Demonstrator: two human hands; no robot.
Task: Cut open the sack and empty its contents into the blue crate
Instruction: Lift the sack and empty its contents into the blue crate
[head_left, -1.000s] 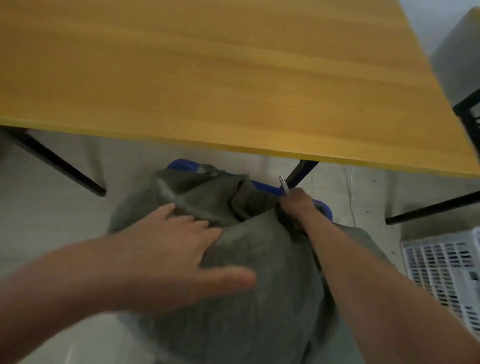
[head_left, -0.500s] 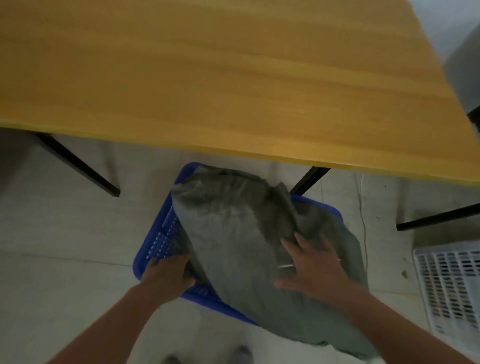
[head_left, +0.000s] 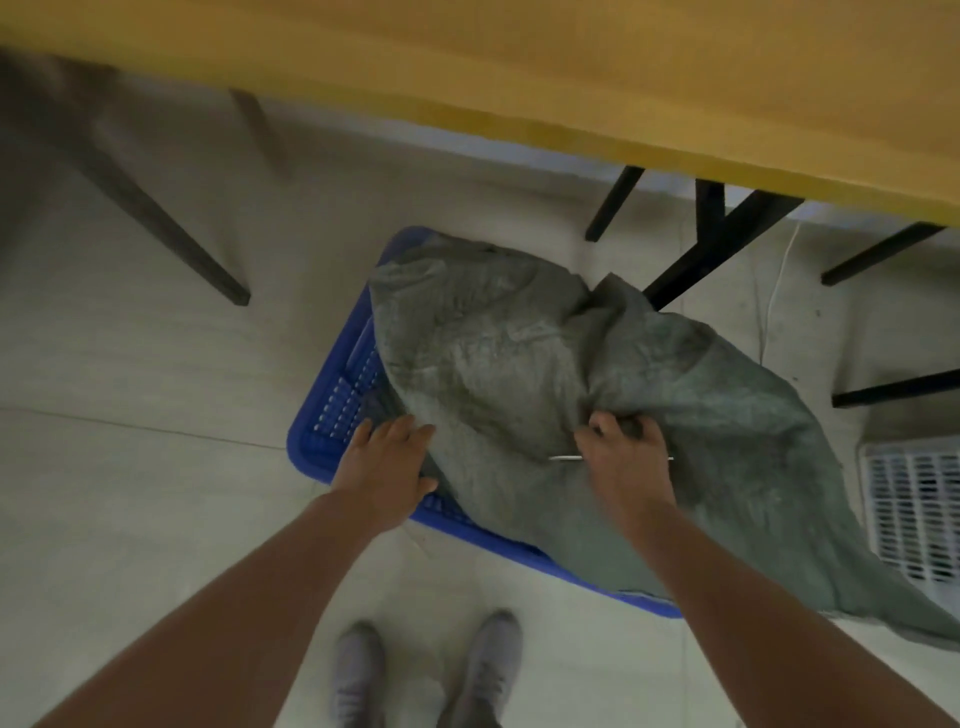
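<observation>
A grey-green woven sack lies slumped over the blue crate on the floor, covering most of it and spilling past its right side. My left hand grips the sack's lower left edge at the crate's near-left rim. My right hand bunches the sack's fabric in its fingers while a thin metal blade lies crosswise under the palm, its tips showing on both sides. The sack's contents are hidden.
A yellow wooden table overhangs the far side, with black legs just behind the crate. A white slatted crate stands at the right edge. My grey shoes stand on the pale tiled floor in front of the blue crate.
The sack went from being held up close under both hands to lying lower over the crate. My right hand changed from flat on the cloth to gripping a fold; the left took the edge.
</observation>
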